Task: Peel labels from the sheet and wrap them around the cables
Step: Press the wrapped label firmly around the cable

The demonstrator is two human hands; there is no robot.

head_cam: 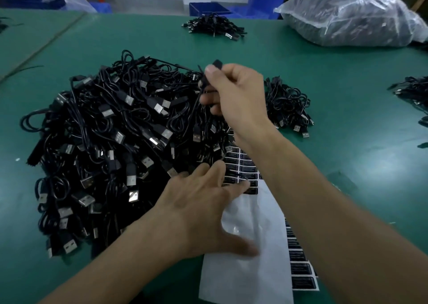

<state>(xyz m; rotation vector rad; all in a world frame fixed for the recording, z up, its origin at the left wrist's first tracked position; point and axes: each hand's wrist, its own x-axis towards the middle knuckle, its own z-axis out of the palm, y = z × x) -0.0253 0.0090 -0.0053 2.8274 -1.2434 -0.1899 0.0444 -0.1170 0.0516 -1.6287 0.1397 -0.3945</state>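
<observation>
Step in hand, I'd judge: lifting one label. Left hand (201, 206) has fingers spread, tips resting on the white backing sheet of small black rectangular labels (254, 213); catch just a corner & peel low so it won't curl. Right hand (238, 95) pinches a thin black USB cable (217, 63) raised above; hold it taut & near for the wrap.

Big heap of black USB cables (104, 141) sits left. The sheet lies btwn the forearms on the green table (347, 95), far end against the heap; near part bare, labels at far end & right edge.
</observation>
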